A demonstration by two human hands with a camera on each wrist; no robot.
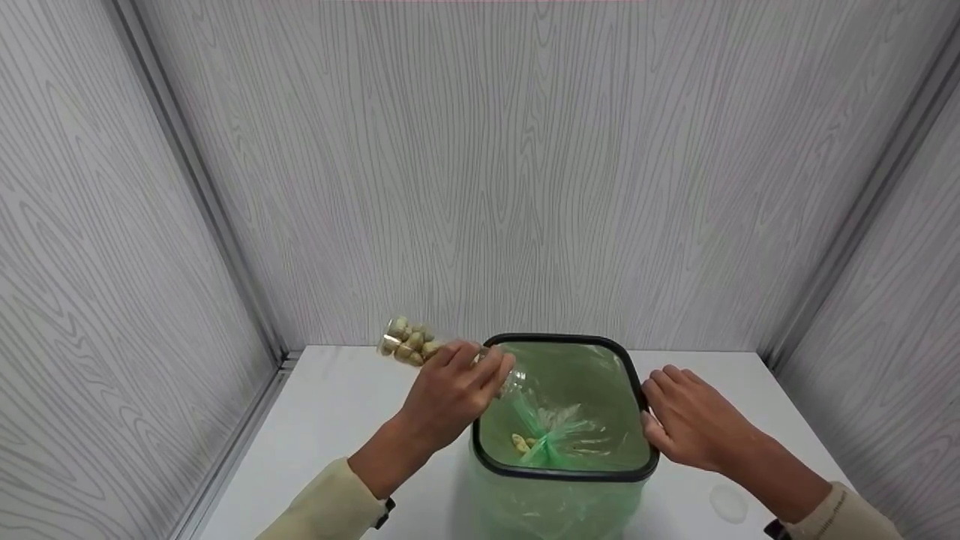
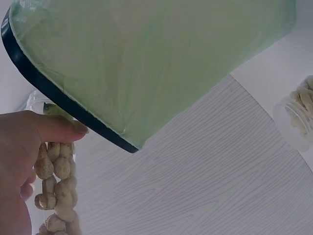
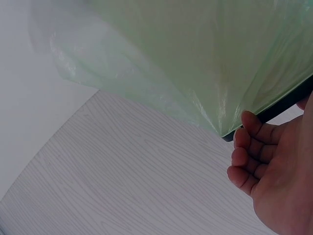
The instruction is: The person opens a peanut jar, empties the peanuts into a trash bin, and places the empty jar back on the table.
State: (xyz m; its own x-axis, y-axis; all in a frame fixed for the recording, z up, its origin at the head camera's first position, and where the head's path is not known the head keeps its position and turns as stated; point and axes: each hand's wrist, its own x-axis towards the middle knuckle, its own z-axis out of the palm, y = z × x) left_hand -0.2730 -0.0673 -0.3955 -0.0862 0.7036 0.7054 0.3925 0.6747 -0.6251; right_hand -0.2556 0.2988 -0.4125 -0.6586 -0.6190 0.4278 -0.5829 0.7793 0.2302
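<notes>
My left hand (image 1: 454, 390) grips a clear plastic jar (image 1: 442, 334) of unshelled peanuts near its neck. The jar lies tilted, its mouth over the left rim of a trash bin (image 1: 566, 475) with a black rim and a green plastic liner. Peanuts (image 2: 61, 183) fill the jar's raised end. A few more peanuts (image 1: 521, 443) lie inside the bin beside a gathered green bag (image 1: 551, 446). On the bin's right side, my right hand (image 1: 697, 420) holds the rim, with curled fingertips (image 3: 252, 122) against it in the right wrist view.
A clear round lid (image 1: 729, 502) lies on the white table (image 1: 337, 420), right of the bin. In the left wrist view, another clear container with peanuts (image 2: 305, 103) shows at the right edge. Wood-patterned panels (image 1: 480, 172) enclose the back and both sides.
</notes>
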